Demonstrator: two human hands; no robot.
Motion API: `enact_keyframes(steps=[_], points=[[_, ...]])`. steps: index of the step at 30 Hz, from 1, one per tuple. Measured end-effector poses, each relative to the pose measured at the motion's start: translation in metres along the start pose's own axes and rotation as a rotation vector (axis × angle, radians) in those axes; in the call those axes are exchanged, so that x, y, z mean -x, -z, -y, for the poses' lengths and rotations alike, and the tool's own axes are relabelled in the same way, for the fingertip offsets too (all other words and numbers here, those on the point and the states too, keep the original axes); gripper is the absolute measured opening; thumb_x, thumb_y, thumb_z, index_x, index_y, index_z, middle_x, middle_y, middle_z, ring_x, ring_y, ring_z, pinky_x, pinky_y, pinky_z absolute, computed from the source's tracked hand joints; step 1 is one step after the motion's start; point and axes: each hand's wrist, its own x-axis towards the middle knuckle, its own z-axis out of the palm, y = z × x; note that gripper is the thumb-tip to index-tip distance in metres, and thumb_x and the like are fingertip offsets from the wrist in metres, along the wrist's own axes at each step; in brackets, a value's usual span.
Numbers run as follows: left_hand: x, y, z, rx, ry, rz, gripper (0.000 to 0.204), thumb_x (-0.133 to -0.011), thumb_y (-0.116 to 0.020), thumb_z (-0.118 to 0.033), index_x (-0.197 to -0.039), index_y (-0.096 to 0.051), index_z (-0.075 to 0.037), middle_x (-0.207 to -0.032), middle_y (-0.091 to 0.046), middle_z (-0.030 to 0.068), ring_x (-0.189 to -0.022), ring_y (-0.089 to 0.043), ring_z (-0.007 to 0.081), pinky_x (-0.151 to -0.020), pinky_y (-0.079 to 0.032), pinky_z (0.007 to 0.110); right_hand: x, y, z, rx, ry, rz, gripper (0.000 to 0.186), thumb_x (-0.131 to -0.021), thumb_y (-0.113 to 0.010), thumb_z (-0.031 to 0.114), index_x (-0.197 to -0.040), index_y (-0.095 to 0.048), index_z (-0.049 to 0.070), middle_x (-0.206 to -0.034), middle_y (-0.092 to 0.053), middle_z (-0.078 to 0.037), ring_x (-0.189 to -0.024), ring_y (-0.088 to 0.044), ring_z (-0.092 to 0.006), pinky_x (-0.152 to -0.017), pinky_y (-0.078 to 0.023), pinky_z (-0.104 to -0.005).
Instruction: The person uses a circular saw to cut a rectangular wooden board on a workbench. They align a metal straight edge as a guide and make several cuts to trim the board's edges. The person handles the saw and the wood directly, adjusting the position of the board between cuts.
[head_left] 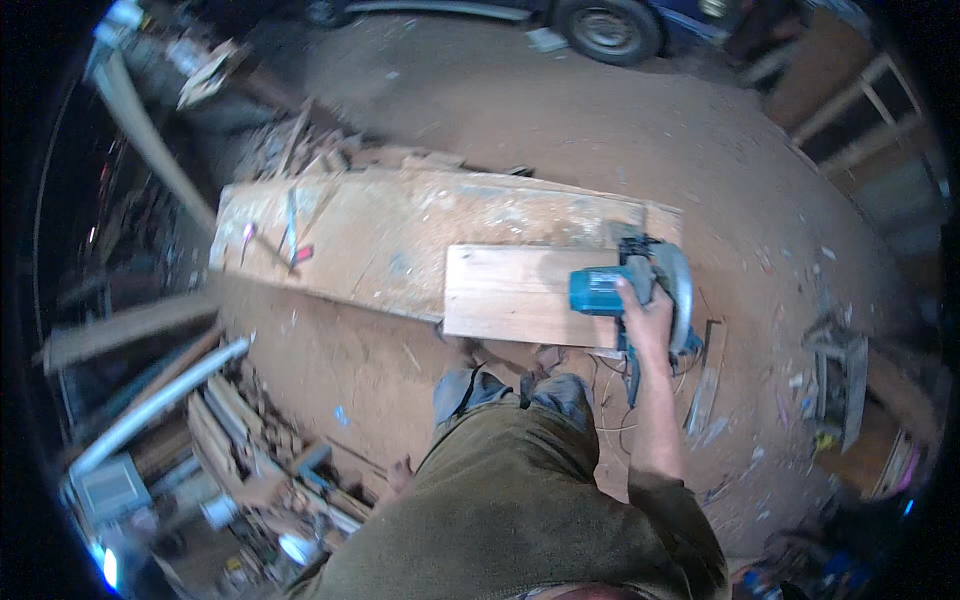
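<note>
My right hand [648, 318] grips the handle of a teal circular saw [598, 291]. The saw sits across the right end of a pale wooden board [515, 295], its round guard on the far right side. That board lies on a longer, dusty wooden workbench top [390, 235] and overhangs its near edge. My left hand [400, 470] hangs low beside my body, away from the board; it is small and dim, and its fingers cannot be made out. The saw's blade is hidden from view.
On the bench's left part lie a hammer-like tool [268, 248], a thin bluish strip [291, 222] and a small red object [304, 254]. Wood offcuts [235, 425] are heaped at lower left. A cable [625, 425] loops on the floor. A vehicle wheel [607, 32] stands at the back.
</note>
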Motion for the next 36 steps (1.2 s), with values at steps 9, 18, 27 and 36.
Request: enact_keyframes(steps=[9, 18, 27, 36], points=[[0.156, -0.010, -0.195, 0.009, -0.614, 0.571, 0.078, -0.103, -0.048, -0.062, -0.152, -0.045, -0.001, -0.163, -0.034, 0.0248, -0.153, -0.029, 0.0355, -0.126, -0.017, 0.045, -0.002, 0.013, -0.019, 0.511, 0.096, -0.051, 0.051, -0.096, -0.072, 0.039, -0.117, -0.065, -0.007, -0.090, -0.072, -0.016, -0.077, -0.069, -0.0276, -0.074, -0.055, -0.0372], [0.173, 0.109, -0.211, 0.619, -0.896, 1.091, 0.079, -0.101, -0.061, -0.050, -0.158, -0.035, -0.002, -0.112, -0.075, 0.0162, -0.103, -0.072, 0.0268, -0.106, -0.049, 0.045, 0.028, 0.003, 0.032, 0.701, 0.466, -0.178, 0.044, -0.100, -0.062, 0.029, -0.128, -0.065, -0.005, -0.122, -0.069, -0.027, -0.116, -0.066, -0.0403, -0.101, -0.049, -0.0450], [0.208, 0.215, -0.151, 0.930, -1.303, 0.882, 0.032, -0.096, -0.076, -0.024, -0.118, -0.072, -0.001, -0.103, -0.076, 0.0106, -0.085, -0.073, 0.0192, -0.071, -0.057, 0.034, 0.097, -0.072, 0.098, 0.839, 0.473, -0.314, 0.056, -0.106, -0.052, 0.047, -0.104, -0.076, -0.003, -0.102, -0.074, -0.026, -0.093, -0.071, -0.0403, -0.083, -0.054, -0.0498], [0.240, 0.311, -0.055, 0.814, -2.110, 0.757, 0.032, -0.092, -0.080, -0.020, -0.114, -0.070, 0.001, -0.093, -0.075, 0.0120, -0.082, -0.071, 0.0203, -0.074, -0.055, 0.034, 0.177, -0.352, 0.127, 0.725, 0.799, 0.665, 0.045, -0.104, -0.060, 0.040, -0.095, -0.070, -0.004, -0.074, -0.067, -0.016, -0.069, -0.063, -0.0222, -0.067, -0.049, -0.0393]])
